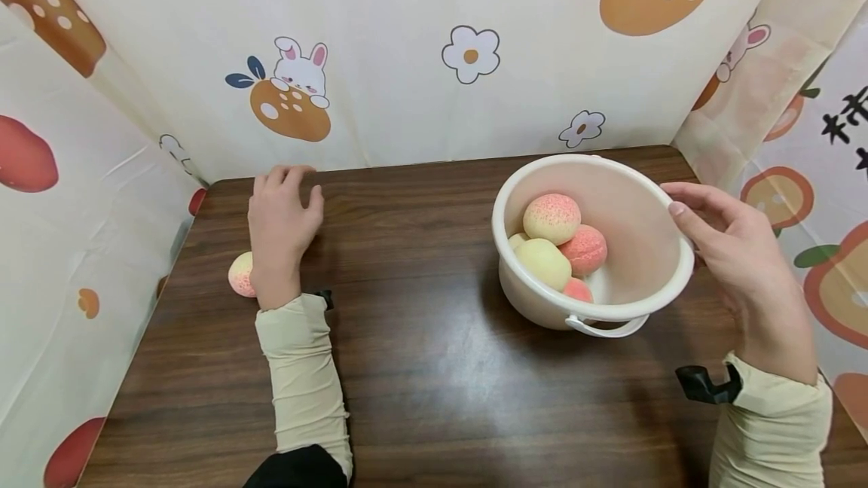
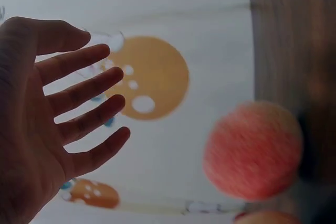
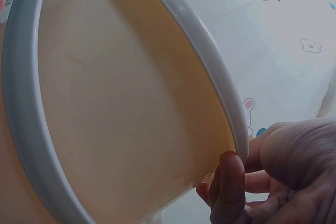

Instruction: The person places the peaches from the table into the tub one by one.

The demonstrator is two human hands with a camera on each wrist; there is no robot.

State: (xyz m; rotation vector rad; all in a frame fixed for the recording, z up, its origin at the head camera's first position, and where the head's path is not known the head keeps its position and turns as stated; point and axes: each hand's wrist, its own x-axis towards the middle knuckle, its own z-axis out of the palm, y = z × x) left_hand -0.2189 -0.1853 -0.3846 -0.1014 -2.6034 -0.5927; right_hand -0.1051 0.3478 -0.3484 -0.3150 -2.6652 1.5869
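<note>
My left hand (image 1: 281,224) is above the left back of the table, and the left wrist view shows its fingers spread around nothing. A toy peach (image 1: 241,275) with pink speckles lies by the left wrist, partly hidden behind it in the head view; the left wrist view shows this peach (image 2: 254,150) apart from the fingers. My right hand (image 1: 746,254) pinches the rim of a white bucket (image 1: 593,315), thumb inside and fingers outside. In the bucket lie several peaches, among them a speckled peach (image 1: 552,218), a yellow peach (image 1: 544,262) and a pink peach (image 1: 585,249).
The dark wooden table (image 1: 420,367) meets a printed cloth curtain (image 1: 407,111) along its back edge. More printed cloth (image 1: 88,247) hangs at the left, and a further cloth side stands at the right, close to the right hand. The bucket's handle (image 1: 610,328) hangs at its front.
</note>
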